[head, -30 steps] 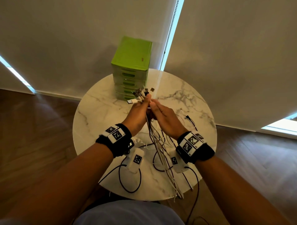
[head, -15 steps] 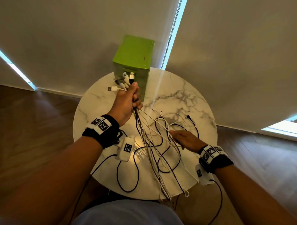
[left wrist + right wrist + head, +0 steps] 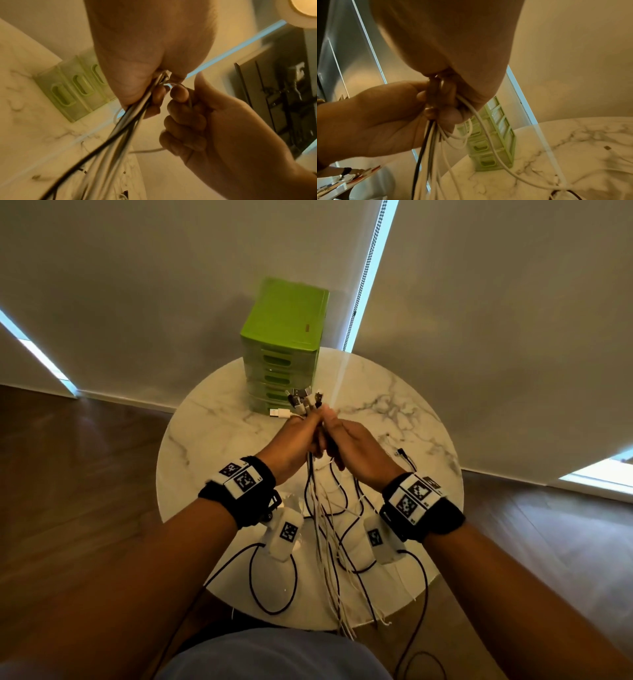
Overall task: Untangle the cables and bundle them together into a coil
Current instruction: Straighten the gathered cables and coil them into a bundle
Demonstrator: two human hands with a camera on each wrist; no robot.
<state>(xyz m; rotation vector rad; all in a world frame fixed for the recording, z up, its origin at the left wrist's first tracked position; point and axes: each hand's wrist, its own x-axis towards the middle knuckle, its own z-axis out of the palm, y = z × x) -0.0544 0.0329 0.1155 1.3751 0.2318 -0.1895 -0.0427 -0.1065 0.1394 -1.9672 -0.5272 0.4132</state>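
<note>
A bunch of thin white, grey and black charging cables point(image 3: 325, 529) is hanging from both hands above the round white marble table point(image 3: 212, 440), its plug ends fanning out above the knuckles and its loose tails trailing over the near edge. The left hand point(image 3: 294, 440) is gripping the strands in curled fingers; the right hand point(image 3: 356, 450) is pinching them just beside it. A green plastic drawer unit point(image 3: 284, 344) is standing behind.
</note>
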